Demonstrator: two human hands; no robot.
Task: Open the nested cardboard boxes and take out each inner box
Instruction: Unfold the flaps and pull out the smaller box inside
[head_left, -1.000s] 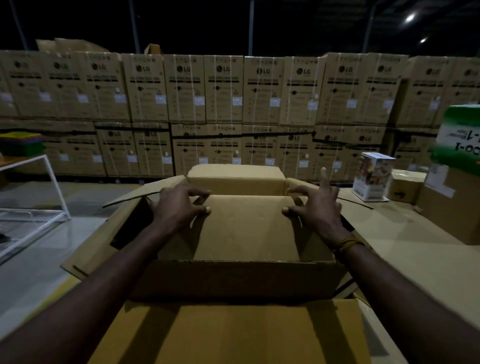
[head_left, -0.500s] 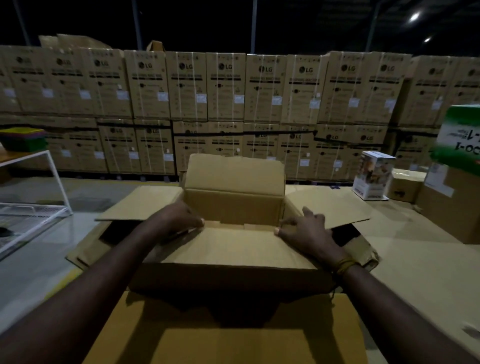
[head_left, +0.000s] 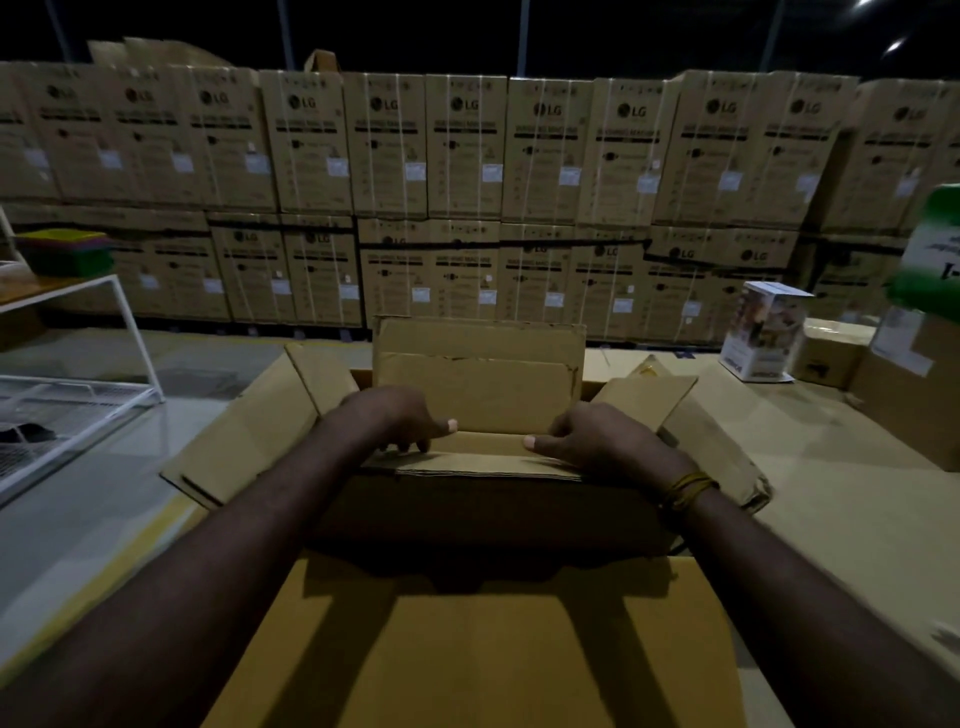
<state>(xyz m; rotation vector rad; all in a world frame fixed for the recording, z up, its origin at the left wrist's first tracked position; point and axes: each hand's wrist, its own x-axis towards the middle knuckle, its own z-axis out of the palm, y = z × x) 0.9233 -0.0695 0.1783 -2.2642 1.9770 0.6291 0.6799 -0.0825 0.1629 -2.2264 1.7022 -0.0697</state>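
Cardboard-covered surface under open box, printed carton

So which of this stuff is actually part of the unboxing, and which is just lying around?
In the job:
outer box
inner box
left hand
right hand

Lying about:
stacked LG cartons
printed carton
white rack
coloured trays

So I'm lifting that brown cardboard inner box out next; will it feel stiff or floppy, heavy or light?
The brown cardboard inner box likely lifts light: what shows inside looks empty. Its open flaps probably flop; the walls should stay fairly stiff. Both hands, left and right, hold its near edge.
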